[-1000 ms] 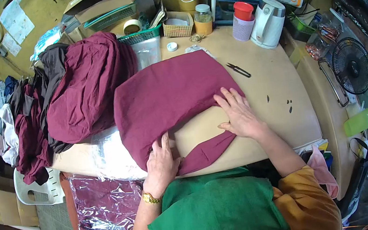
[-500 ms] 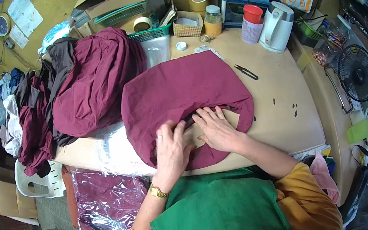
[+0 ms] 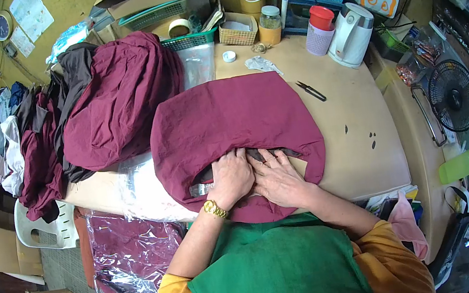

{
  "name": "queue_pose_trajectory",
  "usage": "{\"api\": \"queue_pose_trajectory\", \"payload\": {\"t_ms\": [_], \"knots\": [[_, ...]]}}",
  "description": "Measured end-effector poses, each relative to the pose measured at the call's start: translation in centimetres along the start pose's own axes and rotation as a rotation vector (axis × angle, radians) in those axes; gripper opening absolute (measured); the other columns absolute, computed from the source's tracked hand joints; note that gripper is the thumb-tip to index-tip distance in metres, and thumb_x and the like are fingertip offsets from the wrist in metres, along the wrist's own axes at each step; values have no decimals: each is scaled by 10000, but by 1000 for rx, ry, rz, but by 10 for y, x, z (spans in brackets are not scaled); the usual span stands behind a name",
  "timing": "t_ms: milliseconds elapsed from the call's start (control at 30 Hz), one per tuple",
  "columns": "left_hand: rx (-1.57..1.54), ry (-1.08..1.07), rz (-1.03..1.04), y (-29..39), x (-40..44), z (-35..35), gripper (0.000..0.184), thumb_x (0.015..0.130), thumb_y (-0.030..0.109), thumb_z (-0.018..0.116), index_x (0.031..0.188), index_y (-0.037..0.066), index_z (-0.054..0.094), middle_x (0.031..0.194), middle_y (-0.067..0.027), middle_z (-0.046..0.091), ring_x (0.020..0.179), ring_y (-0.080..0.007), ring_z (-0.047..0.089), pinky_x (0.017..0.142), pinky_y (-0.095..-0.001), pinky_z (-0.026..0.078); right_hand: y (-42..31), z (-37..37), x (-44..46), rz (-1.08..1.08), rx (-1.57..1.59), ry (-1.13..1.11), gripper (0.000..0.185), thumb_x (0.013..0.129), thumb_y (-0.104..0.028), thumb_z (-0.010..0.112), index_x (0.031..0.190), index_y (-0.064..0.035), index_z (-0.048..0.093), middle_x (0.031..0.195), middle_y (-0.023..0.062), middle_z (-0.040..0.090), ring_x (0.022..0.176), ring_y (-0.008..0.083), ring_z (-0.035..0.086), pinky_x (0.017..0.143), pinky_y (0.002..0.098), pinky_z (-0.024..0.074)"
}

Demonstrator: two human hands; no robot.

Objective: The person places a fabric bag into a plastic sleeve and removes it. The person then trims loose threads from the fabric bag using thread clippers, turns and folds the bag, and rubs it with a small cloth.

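Note:
A maroon cloth piece (image 3: 229,111) lies on the tan table, with a wide opening along its near side. Inside that opening, my left hand (image 3: 231,177) has its fingertips curled over the upper edge of the cloth. Beside it, almost touching, my right hand (image 3: 278,181) lies flat with its fingers spread, its fingertips at the same edge. Dark lining shows in the opening, and a pale label (image 3: 200,189) is visible left of my left hand. Black thread snips (image 3: 311,91) rest to the right of the cloth.
Maroon and dark garments (image 3: 120,102) are heaped at the left. Behind are a green basket (image 3: 189,40), a jar (image 3: 269,25), a purple cup (image 3: 319,38) and a white kettle (image 3: 352,35). A clear bag of maroon cloth (image 3: 136,256) hangs at the near left edge.
My right hand has moved left from the cloth's right side, and my left hand has moved up and right beside it. The near strip now curves round the opening.

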State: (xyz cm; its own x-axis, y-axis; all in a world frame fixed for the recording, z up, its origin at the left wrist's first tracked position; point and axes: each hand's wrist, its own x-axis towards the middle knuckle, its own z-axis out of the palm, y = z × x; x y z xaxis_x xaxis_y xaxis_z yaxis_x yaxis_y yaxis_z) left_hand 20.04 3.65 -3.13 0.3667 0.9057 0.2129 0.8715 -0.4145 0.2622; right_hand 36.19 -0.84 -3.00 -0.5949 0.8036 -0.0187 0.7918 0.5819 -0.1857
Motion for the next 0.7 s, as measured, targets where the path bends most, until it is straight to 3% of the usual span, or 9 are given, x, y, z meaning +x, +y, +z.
{"api": "queue_pose_trajectory", "payload": {"t_ms": [100, 133, 300, 367, 400, 533, 633, 667, 700], "knots": [[36, -113, -47, 9, 1, -11, 200, 828, 153, 549, 887, 3, 668, 794, -195, 680, 726, -352, 678, 659, -447, 532, 0, 5, -3, -33, -16, 67, 526, 961, -332, 526, 1408, -59, 480, 1510, 207, 365, 1416, 455, 257, 1121, 646, 182], [60, 99, 54, 9, -1, -8, 195, 818, 155, 557, 782, 12, 684, 728, -194, 676, 644, -350, 674, 608, -433, 541, 0, 12, -4, 9, 23, 107, 534, 961, -323, 524, 1416, -49, 467, 1507, 200, 376, 1409, 439, 275, 1125, 624, 190], [-24, -233, -54, -4, 30, 18, 234, 832, 148, 525, 858, -27, 678, 838, -216, 697, 811, -358, 698, 774, -457, 548, -5, 4, -7, 49, -36, -8, 563, 952, -288, 537, 1438, -26, 427, 1511, 184, 389, 1395, 392, 317, 1115, 568, 235], [72, 520, 482, -41, 51, 66, 282, 859, 143, 486, 959, -46, 671, 962, -248, 688, 943, -351, 683, 876, -459, 513, -10, 10, -14, -43, 24, 137, 562, 934, -259, 567, 1429, -29, 431, 1489, 191, 411, 1395, 378, 325, 1096, 544, 264], [73, 519, 484, -42, 49, 67, 282, 859, 143, 486, 959, -46, 671, 962, -248, 688, 943, -351, 683, 876, -459, 513, -12, 10, -15, -65, 19, 192, 559, 902, -235, 609, 1406, -48, 459, 1446, 194, 447, 1378, 373, 346, 1085, 526, 284], [279, -418, 401, -1, 23, 7, 366, 929, 249, 468, 1128, -6, 639, 1113, -242, 662, 963, -342, 673, 933, -434, 481, 11, -14, -20, 31, 182, 103, 515, 850, -244, 656, 1327, -94, 529, 1341, 165, 515, 1253, 360, 453, 1010, 521, 361], [-82, -282, 288, 13, -34, -39, 374, 955, 193, 491, 1229, -49, 566, 1155, -238, 651, 974, -332, 669, 866, -413, 518, 78, -30, -14, 85, 289, 91, 254, 815, -233, 654, 970, -32, 668, 851, 248, 641, 816, 440, 632, 729, 540, 484], [-56, -270, 335, -2, -52, -46, 388, 964, 186, 495, 1267, -48, 549, 1155, -242, 651, 992, -348, 658, 859, -410, 527, 101, -17, -10, 56, 522, 362, 293, 816, -234, 668, 969, 14, 643, 905, 261, 639, 849, 445, 626, 714, 525, 473], [-68, -206, 478, -20, -61, -45, 388, 966, 185, 539, 1293, -24, 561, 1218, -242, 631, 1032, -347, 652, 868, -405, 532, 127, -26, -13, 138, 493, 180, 300, 839, -219, 671, 952, 53, 615, 908, 289, 625, 860, 459, 614, 694, 513, 460]]}}
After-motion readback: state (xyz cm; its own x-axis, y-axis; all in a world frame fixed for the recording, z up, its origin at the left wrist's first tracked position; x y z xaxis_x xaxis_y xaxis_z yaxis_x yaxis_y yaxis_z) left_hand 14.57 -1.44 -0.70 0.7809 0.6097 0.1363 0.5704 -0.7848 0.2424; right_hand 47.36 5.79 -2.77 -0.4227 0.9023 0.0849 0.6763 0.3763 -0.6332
